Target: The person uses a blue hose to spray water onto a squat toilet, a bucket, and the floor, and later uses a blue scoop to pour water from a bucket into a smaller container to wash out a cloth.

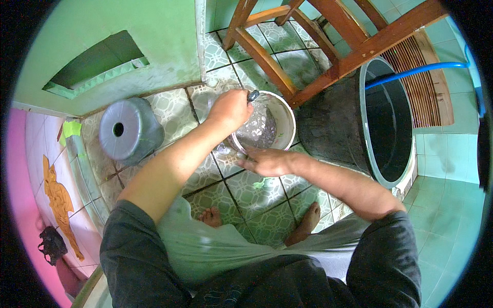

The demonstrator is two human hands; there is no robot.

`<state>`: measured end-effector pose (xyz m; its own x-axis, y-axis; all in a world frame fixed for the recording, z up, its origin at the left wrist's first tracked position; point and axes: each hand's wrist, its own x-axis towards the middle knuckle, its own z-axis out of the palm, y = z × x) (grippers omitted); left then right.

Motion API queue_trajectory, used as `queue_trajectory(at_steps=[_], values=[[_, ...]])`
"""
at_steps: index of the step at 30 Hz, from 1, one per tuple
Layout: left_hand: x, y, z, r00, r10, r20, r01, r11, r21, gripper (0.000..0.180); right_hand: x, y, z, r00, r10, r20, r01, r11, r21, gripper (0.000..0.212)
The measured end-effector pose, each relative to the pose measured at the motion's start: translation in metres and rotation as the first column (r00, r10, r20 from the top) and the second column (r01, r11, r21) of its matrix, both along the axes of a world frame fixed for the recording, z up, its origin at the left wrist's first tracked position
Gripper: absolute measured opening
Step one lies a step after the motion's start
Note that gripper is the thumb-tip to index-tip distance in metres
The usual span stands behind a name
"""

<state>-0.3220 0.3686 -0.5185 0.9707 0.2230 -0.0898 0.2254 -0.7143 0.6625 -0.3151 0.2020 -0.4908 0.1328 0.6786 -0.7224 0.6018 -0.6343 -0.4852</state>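
A white bucket (pixel 286 119) with clear, rippling water (pixel 257 126) inside is in front of me on the tiled floor. My left hand (pixel 231 110) is closed in a fist round a dark handle (pixel 253 96) at the bucket's far left rim. What that handle belongs to is mostly hidden by the hand. At the bucket's near side is my right hand (pixel 269 163), its fingers stretched out to the left along the outer wall, just below the rim and seemingly touching it.
To the left, an upturned grey stool-like plastic piece (pixel 126 131) with a round hole stands by the green wall (pixel 149 31). A large black tub (pixel 334 123) with a blue hose (pixel 411 72) is at right. Behind stands a wooden frame (pixel 267 59). My bare feet (pixel 304 224) are below.
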Motion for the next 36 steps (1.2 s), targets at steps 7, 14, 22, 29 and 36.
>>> queue_trajectory(at_steps=[7, 14, 22, 29, 36], values=[[-0.004, -0.001, -0.013, 0.999, -0.009, 0.039, 0.012, 0.997, -0.070, 0.023, 0.030, -0.068, -0.001, 0.739, 0.435, 0.514, -0.415, 0.895, -0.161, 0.048], [-0.004, -0.021, -0.007, 0.997, -0.009, 0.070, 0.011, 1.000, -0.021, 0.023, 0.041, -0.059, -0.058, 0.959, -0.195, -0.207, 0.251, 0.921, 0.299, 0.038], [-0.017, -0.033, 0.000, 0.967, -0.233, 0.104, 0.156, 0.863, 0.481, 0.016, 0.035, -0.010, 0.029, 0.348, -0.747, -0.567, 0.911, 0.411, 0.017, 0.044], [-0.007, -0.034, -0.023, 0.828, -0.516, 0.218, 0.389, 0.809, 0.440, 0.020, 0.056, -0.032, -0.039, 0.659, -0.752, 0.002, 0.743, 0.651, 0.155, 0.033], [0.004, 0.043, -0.013, 0.991, -0.124, 0.043, 0.127, 0.988, -0.087, 0.033, 0.051, -0.027, -0.031, 0.717, -0.275, 0.641, 0.191, 0.961, 0.199, 0.040]])
